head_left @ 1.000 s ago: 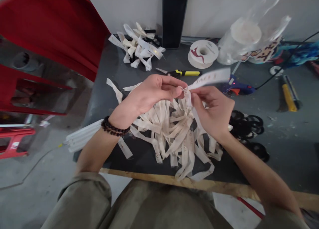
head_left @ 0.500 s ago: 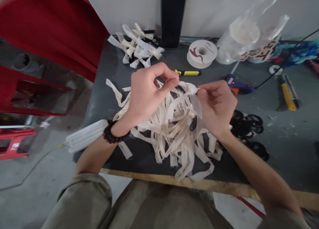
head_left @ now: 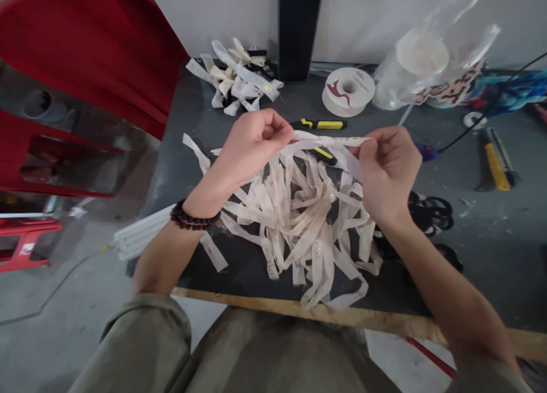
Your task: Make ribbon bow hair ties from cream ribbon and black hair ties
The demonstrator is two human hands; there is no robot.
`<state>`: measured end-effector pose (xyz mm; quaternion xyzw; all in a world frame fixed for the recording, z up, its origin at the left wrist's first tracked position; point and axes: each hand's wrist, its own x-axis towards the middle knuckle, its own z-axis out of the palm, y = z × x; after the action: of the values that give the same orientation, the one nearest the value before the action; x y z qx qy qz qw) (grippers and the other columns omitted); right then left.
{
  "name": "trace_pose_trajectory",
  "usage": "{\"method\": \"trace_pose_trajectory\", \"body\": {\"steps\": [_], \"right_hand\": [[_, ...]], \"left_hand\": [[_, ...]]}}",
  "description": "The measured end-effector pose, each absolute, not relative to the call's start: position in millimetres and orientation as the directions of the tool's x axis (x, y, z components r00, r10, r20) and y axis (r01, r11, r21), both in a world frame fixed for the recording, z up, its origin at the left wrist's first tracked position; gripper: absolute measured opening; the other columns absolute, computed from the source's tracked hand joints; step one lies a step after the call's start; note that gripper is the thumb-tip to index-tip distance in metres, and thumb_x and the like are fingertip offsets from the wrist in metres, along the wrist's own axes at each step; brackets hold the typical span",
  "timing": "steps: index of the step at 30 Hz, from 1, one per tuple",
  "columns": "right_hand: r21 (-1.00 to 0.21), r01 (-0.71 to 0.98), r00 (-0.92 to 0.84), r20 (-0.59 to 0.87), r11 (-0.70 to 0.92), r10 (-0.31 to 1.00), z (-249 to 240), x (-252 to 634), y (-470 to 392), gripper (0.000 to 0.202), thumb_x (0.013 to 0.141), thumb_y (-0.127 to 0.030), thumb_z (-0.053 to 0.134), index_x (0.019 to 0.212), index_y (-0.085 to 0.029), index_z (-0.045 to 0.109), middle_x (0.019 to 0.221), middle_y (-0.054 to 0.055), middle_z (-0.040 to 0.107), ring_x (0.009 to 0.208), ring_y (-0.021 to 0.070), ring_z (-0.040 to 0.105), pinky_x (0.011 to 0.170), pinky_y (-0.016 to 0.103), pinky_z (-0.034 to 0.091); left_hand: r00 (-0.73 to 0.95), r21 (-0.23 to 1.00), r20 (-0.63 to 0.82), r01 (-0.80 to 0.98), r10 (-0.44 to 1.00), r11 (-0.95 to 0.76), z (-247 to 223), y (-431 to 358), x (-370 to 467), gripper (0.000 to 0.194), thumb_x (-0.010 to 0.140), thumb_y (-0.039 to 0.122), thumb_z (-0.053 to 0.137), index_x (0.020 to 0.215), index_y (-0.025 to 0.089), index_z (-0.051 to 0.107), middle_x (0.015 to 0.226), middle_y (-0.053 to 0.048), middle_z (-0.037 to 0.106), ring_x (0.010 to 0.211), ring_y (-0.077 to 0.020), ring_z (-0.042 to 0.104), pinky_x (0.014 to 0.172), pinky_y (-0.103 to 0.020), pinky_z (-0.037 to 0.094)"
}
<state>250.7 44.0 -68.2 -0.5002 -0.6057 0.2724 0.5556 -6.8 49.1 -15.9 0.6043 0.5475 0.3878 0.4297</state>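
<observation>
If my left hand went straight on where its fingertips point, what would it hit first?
Beyond the white ribbon it pinches, your left hand would probably meet your right hand first, though one view leaves depth unclear.

We count two heaps of whitish fabric ribbon — one of tied pieces (head_left: pixel 243 84) at far left, one of loose strips (head_left: pixel 307 233) in the middle. There are one round white spool with a red print (head_left: pixel 361 88), two yellow-and-black handles (head_left: pixel 327 125) and, on the right, one yellow utility knife (head_left: pixel 494 166). The round black bands (head_left: pixel 444 204) overlap too much for us to count.
</observation>
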Motion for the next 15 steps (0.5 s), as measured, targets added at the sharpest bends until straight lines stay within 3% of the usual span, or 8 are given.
{"method": "trace_pose_trajectory", "body": {"steps": [5,9,15], "right_hand": [[-0.901,0.268,0.077,0.374,0.342,0.924,-63,249,41,0.027,0.106,-0.054,0.07,0.098,-0.028,0.064,0.085,0.003,0.074,0.077,0.0212,0.076,0.072,0.039,0.062],[-0.927,0.222,-0.016,0.307,0.303,0.951,-53,242,31,0.026,0.104,-0.054,0.073,0.1,-0.029,0.066,0.086,0.002,0.075,0.074,0.0194,0.077,0.07,0.037,0.063],[-0.936,0.204,-0.059,0.28,0.286,0.958,-47,237,21,0.018,0.106,-0.047,0.072,0.103,-0.029,0.069,0.089,0.003,0.077,0.072,0.0191,0.077,0.068,0.037,0.063]], "left_hand": [[0.144,0.983,0.018,0.181,0.989,-0.044,-14,49,2,0.022,0.107,0.035,0.071,0.091,0.021,0.069,0.087,-0.003,0.069,0.092,-0.0183,0.076,0.08,-0.029,0.058],[0.178,0.996,-0.084,0.057,0.98,0.075,-11,44,12,0.03,0.108,0.046,0.07,0.093,0.021,0.064,0.091,-0.004,0.07,0.106,-0.0237,0.08,0.087,-0.033,0.064],[0.146,0.992,-0.128,0.035,0.981,0.124,-29,38,21,0.04,0.105,0.061,0.069,0.111,0.025,0.054,0.093,-0.004,0.075,0.099,-0.0225,0.082,0.082,-0.032,0.065]]}}
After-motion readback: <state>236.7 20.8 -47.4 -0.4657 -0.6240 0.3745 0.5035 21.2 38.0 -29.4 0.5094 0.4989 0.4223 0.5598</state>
